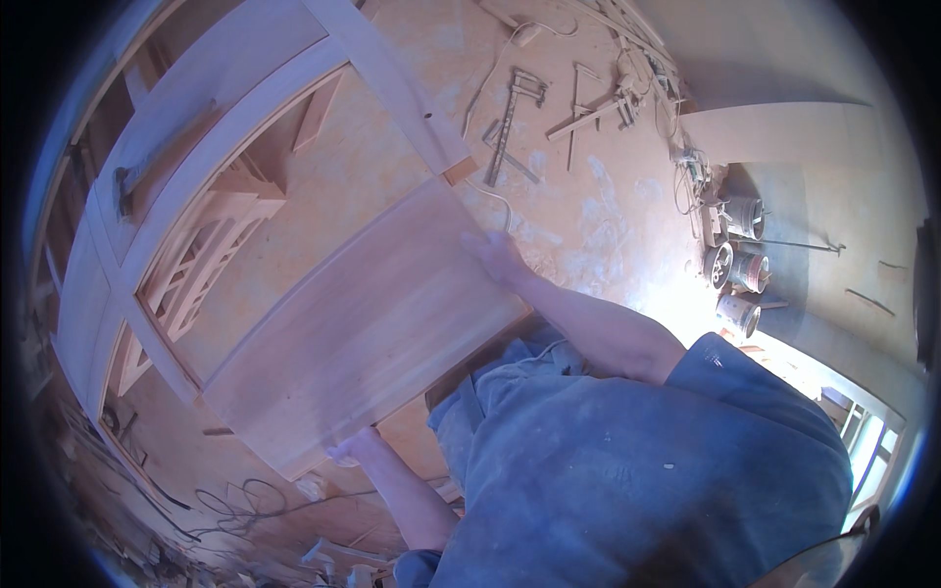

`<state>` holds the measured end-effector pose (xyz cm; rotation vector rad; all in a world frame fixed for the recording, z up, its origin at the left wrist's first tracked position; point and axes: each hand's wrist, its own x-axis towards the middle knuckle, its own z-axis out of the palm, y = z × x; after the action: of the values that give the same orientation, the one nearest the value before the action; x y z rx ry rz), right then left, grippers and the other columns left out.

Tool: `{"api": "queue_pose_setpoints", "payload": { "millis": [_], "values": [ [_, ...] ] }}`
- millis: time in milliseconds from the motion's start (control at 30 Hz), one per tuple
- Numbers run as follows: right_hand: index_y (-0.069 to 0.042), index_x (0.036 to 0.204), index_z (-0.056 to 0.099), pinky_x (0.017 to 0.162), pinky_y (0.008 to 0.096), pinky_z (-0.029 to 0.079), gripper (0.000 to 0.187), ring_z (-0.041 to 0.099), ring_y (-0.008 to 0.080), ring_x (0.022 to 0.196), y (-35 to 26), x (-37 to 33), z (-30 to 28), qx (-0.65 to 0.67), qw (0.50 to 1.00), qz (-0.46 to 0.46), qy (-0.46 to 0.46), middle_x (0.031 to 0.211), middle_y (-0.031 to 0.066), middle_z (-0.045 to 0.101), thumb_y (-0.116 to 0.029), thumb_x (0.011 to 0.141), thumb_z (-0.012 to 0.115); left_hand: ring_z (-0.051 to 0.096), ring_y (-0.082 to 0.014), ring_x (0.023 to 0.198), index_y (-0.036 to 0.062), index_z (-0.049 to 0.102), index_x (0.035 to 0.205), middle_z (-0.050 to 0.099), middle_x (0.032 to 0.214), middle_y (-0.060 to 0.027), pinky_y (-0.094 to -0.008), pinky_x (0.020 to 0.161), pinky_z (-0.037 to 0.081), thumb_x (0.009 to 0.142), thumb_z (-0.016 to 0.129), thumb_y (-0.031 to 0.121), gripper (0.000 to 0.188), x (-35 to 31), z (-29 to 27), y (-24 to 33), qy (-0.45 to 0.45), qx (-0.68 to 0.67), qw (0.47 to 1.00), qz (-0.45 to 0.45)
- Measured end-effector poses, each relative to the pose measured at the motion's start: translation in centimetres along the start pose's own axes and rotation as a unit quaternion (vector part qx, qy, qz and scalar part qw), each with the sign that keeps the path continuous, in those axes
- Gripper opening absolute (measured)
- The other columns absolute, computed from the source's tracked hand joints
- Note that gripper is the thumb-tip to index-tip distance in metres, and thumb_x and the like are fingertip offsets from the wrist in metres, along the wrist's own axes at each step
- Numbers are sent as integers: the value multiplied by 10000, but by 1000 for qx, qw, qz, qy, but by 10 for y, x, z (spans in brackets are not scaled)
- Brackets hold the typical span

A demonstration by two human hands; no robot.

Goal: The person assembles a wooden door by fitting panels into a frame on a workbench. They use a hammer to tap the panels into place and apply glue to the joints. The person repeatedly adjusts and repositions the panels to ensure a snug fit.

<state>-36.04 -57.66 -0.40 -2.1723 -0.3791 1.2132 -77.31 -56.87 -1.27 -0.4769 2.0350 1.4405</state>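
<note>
A broad flat wooden panel (343,323) with one long, slightly curved edge is tilted in front of my body. My left hand (353,448) grips it by the near-left corner, its fingers partly hidden at the edge. On the opposite short end, my right hand (493,257) clasps the edge, with some fingers hidden. The panel's far edge lies between two members of a large wooden frame (382,88). Whether it sits in a groove there I cannot tell. An arched panel (221,59) is set within the frame's far part.
Bar clamps (510,122) and a pale cord (490,69) lie on the dusty work surface at the far right. Several tins (745,218) stand beyond it on the right. Slatted wooden pieces (211,245) show through the frame. Dark cable (245,505) and wood scraps (343,563) lie at the lower left.
</note>
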Motion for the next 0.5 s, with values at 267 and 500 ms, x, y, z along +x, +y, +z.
{"api": "queue_pose_setpoints", "payload": {
  "millis": [267, 500],
  "values": [
    [59, 1092, 721, 803, 365, 544, 564, 698, 199, 875, 8, 12, -4, 10, 1000, 22, -18, 950, 143, 745, -477, 922, 678, 519, -367, 1325, 76, 541, 1434, 561, 1438, -149, -581, 1115, 430, 1014, 437, 415, 550, -27, 10, 9, -72, -22, 994, -81],
    [31, 823, 699, 657, 380, 486, 505, 628, 196, 700, 1, 30, 2, -15, 1000, -19, 12, 759, 100, 690, -467, 907, 700, 559, -356, 1276, 64, 584, 1380, 605, 1372, -141, -558, 1060, 483, 986, 514, 369, 504, 10, 0, -6, -115, -16, 988, -103]
  ]
}}
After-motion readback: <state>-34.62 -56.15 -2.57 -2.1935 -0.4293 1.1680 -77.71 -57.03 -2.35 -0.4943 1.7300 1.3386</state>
